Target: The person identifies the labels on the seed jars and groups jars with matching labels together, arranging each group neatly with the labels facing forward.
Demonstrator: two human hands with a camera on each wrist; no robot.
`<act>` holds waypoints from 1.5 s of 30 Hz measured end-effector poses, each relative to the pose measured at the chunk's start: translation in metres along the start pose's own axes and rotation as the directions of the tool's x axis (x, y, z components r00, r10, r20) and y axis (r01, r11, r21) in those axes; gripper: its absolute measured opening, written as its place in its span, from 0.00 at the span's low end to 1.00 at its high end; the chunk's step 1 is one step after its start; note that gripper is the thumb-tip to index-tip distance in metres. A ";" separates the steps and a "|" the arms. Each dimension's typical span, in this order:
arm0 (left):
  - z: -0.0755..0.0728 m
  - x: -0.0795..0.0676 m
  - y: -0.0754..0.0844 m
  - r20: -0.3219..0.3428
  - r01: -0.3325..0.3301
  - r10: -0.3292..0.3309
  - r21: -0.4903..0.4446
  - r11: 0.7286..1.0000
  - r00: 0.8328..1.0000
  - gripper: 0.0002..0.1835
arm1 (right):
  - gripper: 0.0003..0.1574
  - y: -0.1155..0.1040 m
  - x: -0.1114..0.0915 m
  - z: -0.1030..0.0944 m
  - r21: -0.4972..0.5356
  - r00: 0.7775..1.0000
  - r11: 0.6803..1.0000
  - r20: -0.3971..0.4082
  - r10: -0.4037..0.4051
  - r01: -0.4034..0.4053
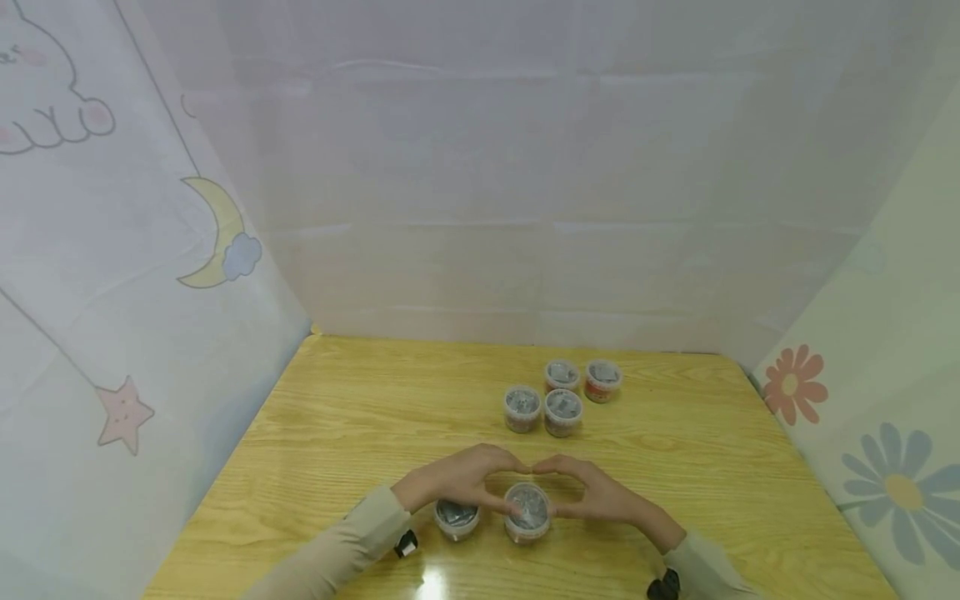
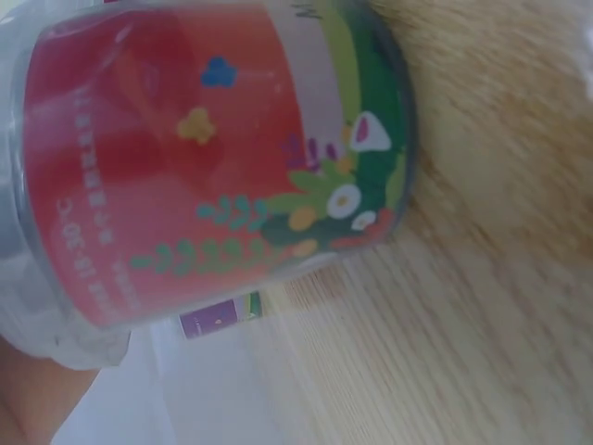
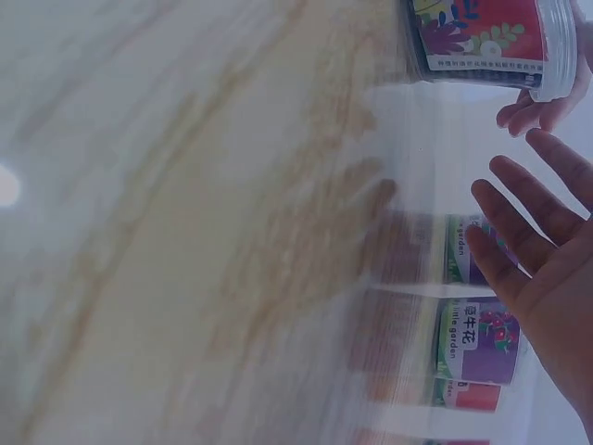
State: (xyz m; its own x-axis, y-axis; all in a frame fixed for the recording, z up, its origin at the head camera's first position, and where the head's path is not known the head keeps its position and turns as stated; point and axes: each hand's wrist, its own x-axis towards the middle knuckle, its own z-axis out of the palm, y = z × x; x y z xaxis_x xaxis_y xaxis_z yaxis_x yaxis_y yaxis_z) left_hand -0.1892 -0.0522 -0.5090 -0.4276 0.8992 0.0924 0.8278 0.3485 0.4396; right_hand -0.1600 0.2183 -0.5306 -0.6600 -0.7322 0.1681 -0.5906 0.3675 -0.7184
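In the head view, both hands arch around a lidded plastic tub (image 1: 528, 510) with a grey packet under its clear lid. My left hand (image 1: 472, 475) lays its thumb over the lid's left edge. Its fingers reach past the far side, close to the right fingertips. The thumb of my right hand (image 1: 600, 492) is right at the tub's right rim; its fingers (image 3: 519, 222) look straight and spread in the right wrist view. A second tub (image 1: 457, 521) stands under my left wrist. A tub with a red flowered label (image 2: 176, 158) fills much of the left wrist view.
Farther back on the wooden table (image 1: 360, 400) several similar tubs stand grouped, among them a near-left one (image 1: 522, 408) and a far-right one (image 1: 603, 381). Purple labels, such as the one on a tub (image 3: 477, 340), show in the right wrist view. Printed cloth (image 1: 450, 167) encloses the table.
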 end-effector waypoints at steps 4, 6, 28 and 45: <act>0.001 0.000 0.000 0.008 -0.009 0.008 0.024 1.000 1.000 0.36 | 0.35 0.001 -0.002 0.001 0.011 1.000 1.000 0.013 -0.010 0.010; 0.002 0.000 0.000 0.011 -0.010 0.009 0.030 1.000 1.000 0.36 | 0.36 0.001 -0.003 0.002 0.011 1.000 1.000 0.013 -0.009 0.009; 0.003 -0.004 0.001 0.009 -0.061 0.060 0.025 0.998 0.998 0.36 | 0.34 0.005 -0.004 0.012 0.077 0.996 0.995 0.043 -0.074 0.070; 0.004 -0.005 0.002 0.017 -0.047 0.047 0.024 0.999 0.999 0.38 | 0.32 0.002 -0.004 0.012 0.107 0.995 0.992 0.058 -0.081 0.074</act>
State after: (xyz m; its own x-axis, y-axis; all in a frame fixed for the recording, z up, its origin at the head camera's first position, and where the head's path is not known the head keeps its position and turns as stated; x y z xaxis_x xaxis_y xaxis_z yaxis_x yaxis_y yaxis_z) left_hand -0.1842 -0.0548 -0.5126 -0.3820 0.9190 0.0974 0.8556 0.3118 0.4132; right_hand -0.1527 0.2145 -0.5408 -0.5824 -0.7913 0.1862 -0.5850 0.2489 -0.7719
